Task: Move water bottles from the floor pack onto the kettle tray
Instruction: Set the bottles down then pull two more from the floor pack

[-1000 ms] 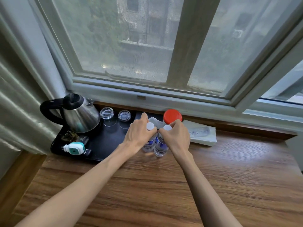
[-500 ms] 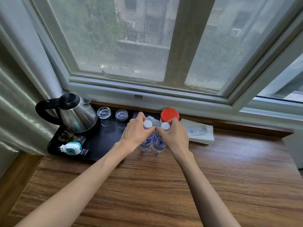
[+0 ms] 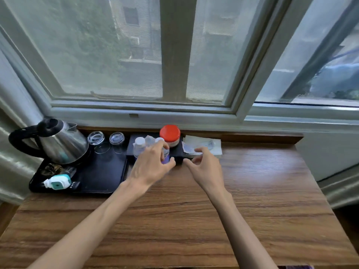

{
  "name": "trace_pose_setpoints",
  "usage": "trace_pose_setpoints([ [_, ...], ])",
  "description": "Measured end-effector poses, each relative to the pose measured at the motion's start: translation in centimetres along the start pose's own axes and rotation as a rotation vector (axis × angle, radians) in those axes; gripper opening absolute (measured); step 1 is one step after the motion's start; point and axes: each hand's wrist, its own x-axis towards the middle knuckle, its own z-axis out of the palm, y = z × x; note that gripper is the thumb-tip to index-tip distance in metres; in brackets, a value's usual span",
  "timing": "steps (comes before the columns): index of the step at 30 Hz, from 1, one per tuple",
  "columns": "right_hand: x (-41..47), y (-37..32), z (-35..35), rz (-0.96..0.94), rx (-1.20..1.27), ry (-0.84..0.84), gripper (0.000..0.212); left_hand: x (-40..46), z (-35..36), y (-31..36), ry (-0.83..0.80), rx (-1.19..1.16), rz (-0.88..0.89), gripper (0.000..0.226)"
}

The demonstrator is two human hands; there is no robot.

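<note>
My left hand (image 3: 153, 165) curls around one water bottle (image 3: 164, 152) on the black tray (image 3: 104, 171), another bottle (image 3: 139, 146) just beyond; my right hand (image 3: 204, 164) hovers spread, empty. Full, smooth bottles feel heavy and slippery, so I'd grip mid-body

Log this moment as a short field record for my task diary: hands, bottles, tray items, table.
left hand: curled around the right-hand water bottle, fingers at its upper part
right hand: open, empty, beside the bottles, touching none
water bottles: two, upright, white caps, close together right of the black tray
black tray: holds kettle, two upturned glasses, a white-and-teal device
red-lidded jar: behind the bottles, by the window sill
wooden table: bare in front
</note>
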Motion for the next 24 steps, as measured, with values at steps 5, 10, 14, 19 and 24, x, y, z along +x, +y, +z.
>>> trace_pose_setpoints([
  [5,-2.8,8.3,-6.7,0.045,-0.012,-0.01,0.056,-1.6,6.2,7.1,-0.217,0.037,0.103,0.041],
  [10,-6.8,17.3,-14.0,0.09,-0.025,-0.011,0.068,-3.9,13.2,14.7,-0.378,0.117,0.183,0.056],
  [14,-10.1,24.3,-19.0,0.164,-0.012,0.01,0.072,-5.9,19.1,20.7,-0.49,0.161,0.272,0.063],
  [19,-13.4,31.8,-23.9,0.317,0.054,0.071,0.072,-7.8,25.5,27.4,-0.647,0.18,0.377,0.068],
  [24,-15.6,37.9,-27.6,0.46,0.132,0.156,0.069,-8.8,31.3,33.4,-0.792,0.238,0.483,0.066],
])
